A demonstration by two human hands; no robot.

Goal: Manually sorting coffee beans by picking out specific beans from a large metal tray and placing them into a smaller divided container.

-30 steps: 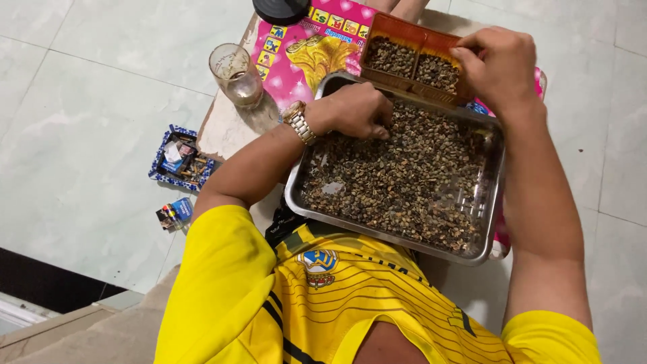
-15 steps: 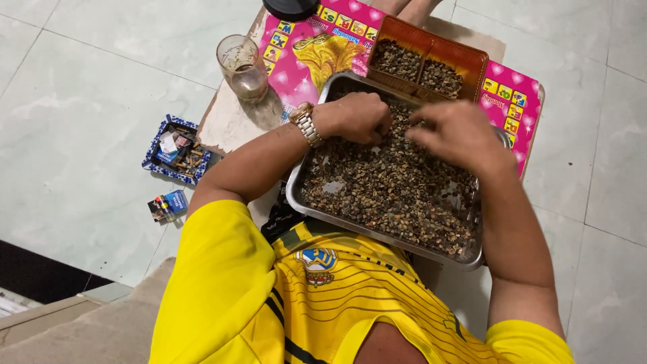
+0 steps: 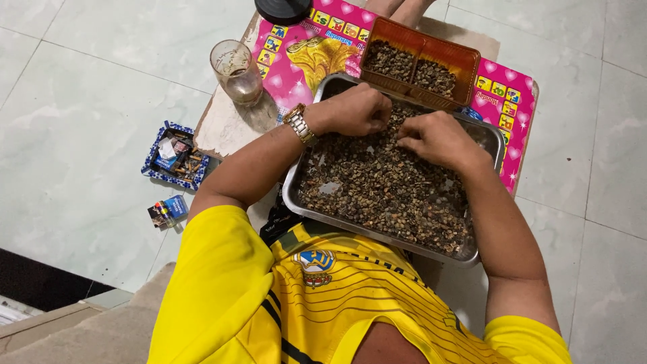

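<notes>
**Both hands set in a tray of seeds**

A heap of small dark seeds (image 3: 384, 189) is spread through a steel tray (image 3: 306, 202). The left hand (image 3: 354, 111) is curled loosely over them at the far end, fingertips buried. The right hand (image 3: 438, 138), just beside it, is pinched down onto the seeds. Beyond both hands, an orange two-part basket (image 3: 465, 64) of seeds is seen; left of the left hand, a glass (image 3: 236, 71).

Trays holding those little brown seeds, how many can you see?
2. The big metal tray sits under both hands, full of seeds. The smaller orange tray, split into two compartments, stands just beyond it on the pink mat. None seems hidden.
</notes>
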